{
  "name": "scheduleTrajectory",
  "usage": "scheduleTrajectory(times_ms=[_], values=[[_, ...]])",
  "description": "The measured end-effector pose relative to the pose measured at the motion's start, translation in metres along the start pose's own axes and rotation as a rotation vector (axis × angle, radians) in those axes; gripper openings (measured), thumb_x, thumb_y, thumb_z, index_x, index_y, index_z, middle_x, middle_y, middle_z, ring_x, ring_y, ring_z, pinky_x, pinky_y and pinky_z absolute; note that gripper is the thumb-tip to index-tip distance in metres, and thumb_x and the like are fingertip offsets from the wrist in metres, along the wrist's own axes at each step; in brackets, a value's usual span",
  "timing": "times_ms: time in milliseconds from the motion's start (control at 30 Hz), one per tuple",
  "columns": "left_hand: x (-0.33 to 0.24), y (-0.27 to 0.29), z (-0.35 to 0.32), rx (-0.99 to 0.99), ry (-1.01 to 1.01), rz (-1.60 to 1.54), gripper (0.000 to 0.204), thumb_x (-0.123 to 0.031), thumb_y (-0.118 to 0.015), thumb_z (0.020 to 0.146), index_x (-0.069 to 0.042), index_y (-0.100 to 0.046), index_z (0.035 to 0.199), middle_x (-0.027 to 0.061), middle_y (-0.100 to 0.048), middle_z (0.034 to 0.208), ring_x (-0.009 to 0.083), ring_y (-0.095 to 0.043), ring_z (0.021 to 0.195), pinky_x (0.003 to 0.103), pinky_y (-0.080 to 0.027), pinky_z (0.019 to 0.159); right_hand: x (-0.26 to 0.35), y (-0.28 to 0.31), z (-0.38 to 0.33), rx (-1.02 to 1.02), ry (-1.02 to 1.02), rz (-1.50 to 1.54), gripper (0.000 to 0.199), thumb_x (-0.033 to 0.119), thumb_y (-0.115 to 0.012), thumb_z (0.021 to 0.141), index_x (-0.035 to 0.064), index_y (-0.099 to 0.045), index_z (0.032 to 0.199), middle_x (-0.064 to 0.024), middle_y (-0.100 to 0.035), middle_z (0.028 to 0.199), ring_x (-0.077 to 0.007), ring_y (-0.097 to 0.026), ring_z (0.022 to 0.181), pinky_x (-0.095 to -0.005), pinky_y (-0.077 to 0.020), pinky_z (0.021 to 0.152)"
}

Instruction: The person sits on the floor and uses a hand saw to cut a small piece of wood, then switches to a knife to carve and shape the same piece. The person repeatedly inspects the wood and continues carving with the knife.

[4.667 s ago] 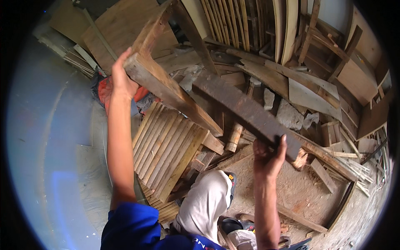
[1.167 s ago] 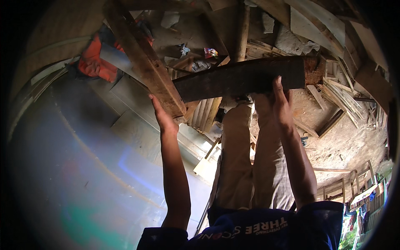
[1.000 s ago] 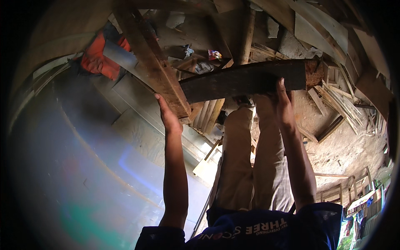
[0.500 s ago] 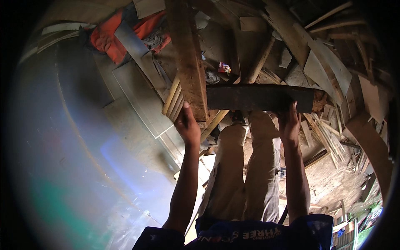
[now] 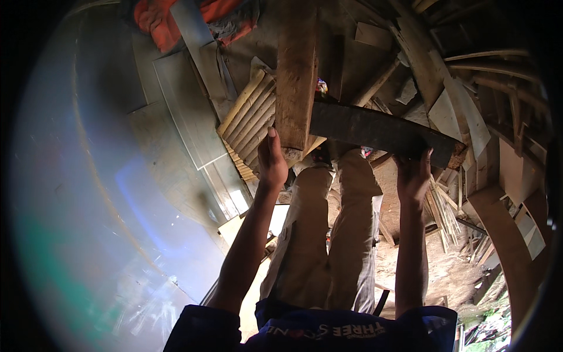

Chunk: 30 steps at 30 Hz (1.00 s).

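Wooden plank [image 5: 296, 76] gripped by left hand [image 5: 272, 161]; right hand [image 5: 414, 176] grips dark board [image 5: 375, 129] near orange cloth [image 5: 153, 20].

Single view from a wide fisheye camera worn on the person's head, facing steeply down along the body. The blue shirt [image 5: 328, 328] fills the lower edge; both bare forearms rise from it toward the picture's centre, with the khaki trouser legs [image 5: 328, 234] between them, close beneath the lens. The left hand [image 5: 271, 161] and right hand [image 5: 413, 176] lie near mid-frame, at arm's length. The upper half takes in the scrap-wood pile [image 5: 457, 105] on the ground. Straight edges bow toward the dark circular rim; pale lens flare covers the left side. No second view overlaps it.
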<state>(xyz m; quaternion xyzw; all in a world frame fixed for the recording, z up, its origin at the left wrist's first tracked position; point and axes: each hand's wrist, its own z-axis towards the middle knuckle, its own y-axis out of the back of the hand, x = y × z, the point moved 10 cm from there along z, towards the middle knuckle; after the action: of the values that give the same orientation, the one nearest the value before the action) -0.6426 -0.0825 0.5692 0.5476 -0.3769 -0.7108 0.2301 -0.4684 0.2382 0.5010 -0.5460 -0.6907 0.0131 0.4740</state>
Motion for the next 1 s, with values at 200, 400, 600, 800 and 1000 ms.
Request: scheduleTrajectory(times_ms=[200,400,600,800,1000], values=[[0.031,-0.015,-0.012,0.090,0.172,-0.456,0.058,-0.038,-0.042,0.106,0.000,-0.035,0.149,0.0217,-0.048,0.142,0.0349,-0.049,0.128,0.043,-0.037,0.111,0.000,0.003,0.000,-0.006,-0.018,0.023,0.050,0.048,-0.045,0.105,0.0118,-0.053,0.139,-0.0077,-0.062,0.131,-0.0239,-0.062,0.113,-0.0415,-0.0502,0.096],[0.045,-0.046,-0.024,0.100,0.874,-1.231,0.108,-0.078,-0.047,0.089,0.000,-0.014,0.157,0.0177,-0.027,0.159,0.0307,-0.031,0.145,0.041,-0.017,0.122,0.004,0.006,0.004,0.011,0.029,0.064,0.048,0.046,-0.044,0.106,0.0114,-0.053,0.138,-0.0079,-0.062,0.130,-0.0245,-0.061,0.113,-0.0412,-0.0489,0.098],[0.015,-0.049,-0.003,0.498,0.796,-1.103,0.115,-0.083,-0.034,0.089,-0.002,0.008,0.158,0.0309,0.006,0.163,0.0356,-0.002,0.154,0.045,-0.013,0.123,0.006,0.009,0.009,0.013,0.025,0.039,0.048,0.046,-0.046,0.105,0.0117,-0.054,0.137,-0.0085,-0.062,0.132,-0.0252,-0.060,0.115,-0.0426,-0.0477,0.099],[0.005,-0.024,0.018,0.415,0.566,-0.505,0.068,-0.056,-0.031,0.105,0.000,-0.053,0.137,0.0219,-0.066,0.110,0.0328,-0.065,0.101,0.043,-0.045,0.094,0.006,0.011,0.009,-0.019,0.049,0.032,0.049,0.049,-0.048,0.104,0.0123,-0.055,0.136,-0.0088,-0.063,0.128,-0.0259,-0.062,0.109,-0.0415,-0.0519,0.091],[-0.052,0.003,0.023,0.075,-0.241,-0.231,0.043,0.002,-0.044,0.102,0.005,-0.041,0.145,0.0307,-0.051,0.140,0.0437,-0.056,0.123,0.041,-0.049,0.101,-0.002,0.002,0.005,0.036,-0.016,0.046,0.043,0.047,-0.049,0.104,0.0149,-0.057,0.132,-0.0071,-0.065,0.123,-0.0263,-0.062,0.105,-0.0409,-0.0521,0.086]])
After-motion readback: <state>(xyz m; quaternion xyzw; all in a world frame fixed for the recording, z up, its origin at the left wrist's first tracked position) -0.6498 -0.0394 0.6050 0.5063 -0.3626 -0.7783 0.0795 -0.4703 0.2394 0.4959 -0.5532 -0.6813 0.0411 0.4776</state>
